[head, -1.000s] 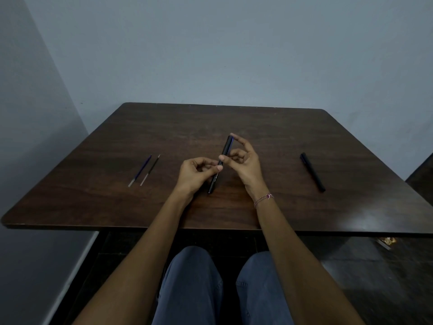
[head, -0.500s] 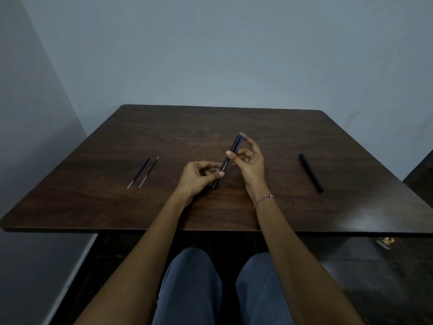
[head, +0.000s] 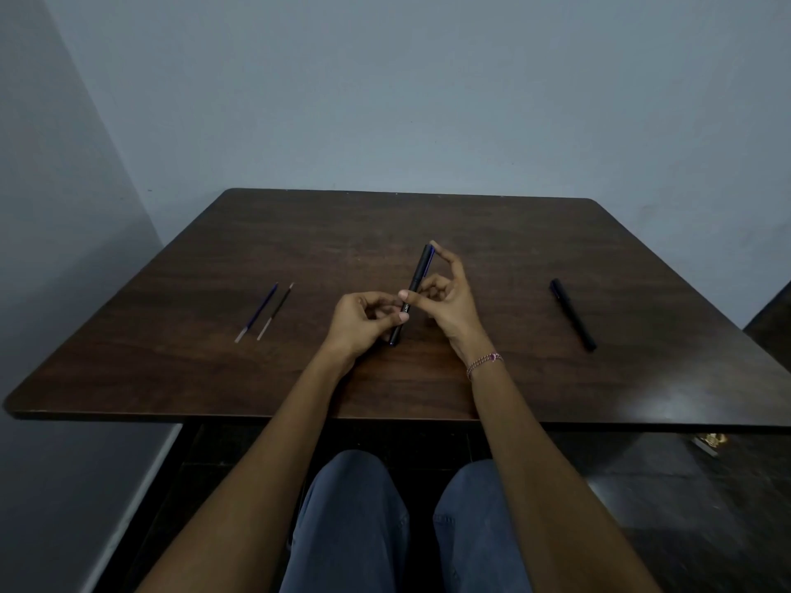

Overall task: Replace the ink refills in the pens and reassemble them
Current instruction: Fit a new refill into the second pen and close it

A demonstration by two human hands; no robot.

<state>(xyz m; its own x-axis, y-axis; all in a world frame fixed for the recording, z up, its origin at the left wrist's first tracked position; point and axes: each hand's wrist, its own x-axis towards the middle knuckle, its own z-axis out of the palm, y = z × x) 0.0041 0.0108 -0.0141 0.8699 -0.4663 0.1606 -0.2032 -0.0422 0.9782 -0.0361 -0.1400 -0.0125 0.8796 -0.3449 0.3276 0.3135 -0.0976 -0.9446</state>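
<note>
1. Currently the black pen [head: 419, 271] is held over the middle of the table [head: 342, 233] by both hands, tilted, with its top end leaning away and slightly right.
2. Left hand [head: 361, 321]: thumb and forefinger pinch the lower barrel, the other fingers curled in behind. Palm faces right.
3. Right hand [head: 453, 308]: thumb pressed on mid-barrel, forefinger arched up so its tip touches the top end by the blue clip. Remaining fingers are loosely curled behind the pen.
4. Can't tell whether the lower tip touches the tabletop.
5. Small white print on the barrel just below the right thumb is too small to read.
6. Second black pen [head: 572, 314] lies flat on the right side, well apart from the hands, untouched.
7. Two loose refills lie side by side on the left and roughly parallel: blue refill [head: 258, 311] on the outside, dark refill [head: 277, 309] nearer the hands.
8. Beaded bracelet [head: 483, 364] is on the right wrist. Forearms are bare, and knees in blue jeans [head: 351, 528] show below the table edge.
</note>
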